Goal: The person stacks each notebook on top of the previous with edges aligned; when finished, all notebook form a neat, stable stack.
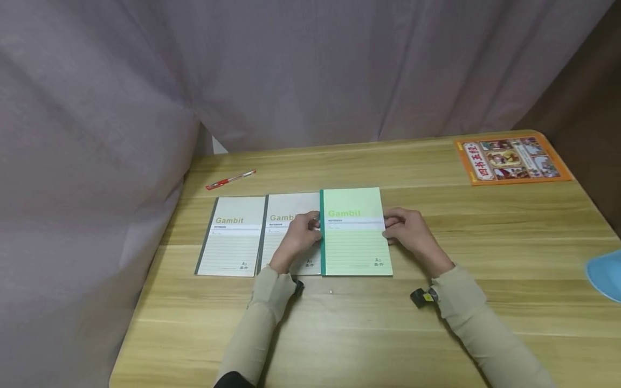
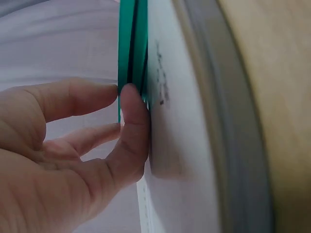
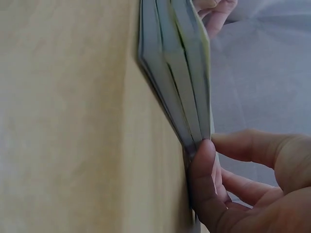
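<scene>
A green notebook (image 1: 355,237) with a dark green spine lies rightmost in a row on the table. At its right edge my right hand (image 1: 411,233) pinches the pages between thumb and fingers. In the right wrist view, a stack of notebooks (image 3: 180,68) shows layered page edges, with the right hand (image 3: 257,179) at one side. My left hand (image 1: 299,237) grips the left edge, over the middle white notebook (image 1: 286,253). In the left wrist view, its fingertips meet the green spines (image 2: 131,43). Another white notebook (image 1: 233,242) lies at the far left.
A red pen (image 1: 230,179) lies behind the white notebooks. An orange-bordered picture book (image 1: 511,159) sits at the back right corner of the wooden table (image 1: 368,334). A blue object (image 1: 606,275) enters at the right edge. Grey curtains (image 1: 301,70) hang behind.
</scene>
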The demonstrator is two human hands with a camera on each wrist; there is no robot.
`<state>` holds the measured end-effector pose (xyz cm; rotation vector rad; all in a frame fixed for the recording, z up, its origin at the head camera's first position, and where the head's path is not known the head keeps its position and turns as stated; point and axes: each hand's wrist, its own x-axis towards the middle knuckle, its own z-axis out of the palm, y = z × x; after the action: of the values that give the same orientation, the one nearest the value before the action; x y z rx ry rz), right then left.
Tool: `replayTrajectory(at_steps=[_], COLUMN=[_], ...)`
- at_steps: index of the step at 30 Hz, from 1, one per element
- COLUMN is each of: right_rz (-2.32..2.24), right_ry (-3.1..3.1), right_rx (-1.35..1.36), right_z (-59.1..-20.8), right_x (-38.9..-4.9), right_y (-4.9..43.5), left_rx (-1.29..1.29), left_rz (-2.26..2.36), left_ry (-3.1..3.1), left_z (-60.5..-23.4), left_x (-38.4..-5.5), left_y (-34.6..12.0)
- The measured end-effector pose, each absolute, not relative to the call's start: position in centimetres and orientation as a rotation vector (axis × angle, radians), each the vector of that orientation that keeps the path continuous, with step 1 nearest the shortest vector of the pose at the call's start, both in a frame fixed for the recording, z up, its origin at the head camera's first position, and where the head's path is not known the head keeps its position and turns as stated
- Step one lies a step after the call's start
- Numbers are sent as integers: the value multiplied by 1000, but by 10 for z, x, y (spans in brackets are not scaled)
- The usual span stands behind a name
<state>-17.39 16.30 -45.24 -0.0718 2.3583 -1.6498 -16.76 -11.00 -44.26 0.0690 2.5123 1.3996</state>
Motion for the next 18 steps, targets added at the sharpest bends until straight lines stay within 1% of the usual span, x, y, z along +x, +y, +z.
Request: replayTrajectory(at_steps=[18], right_rz=[-1637], right_ry=[2310], right_rx=[-46], right_z=[-449], right_x=[-177], right_y=[165], left_rx=[-8], left_rz=[1372], left_ry=[2492], left_z=[-443], left_x=[-170], left_y=[-109])
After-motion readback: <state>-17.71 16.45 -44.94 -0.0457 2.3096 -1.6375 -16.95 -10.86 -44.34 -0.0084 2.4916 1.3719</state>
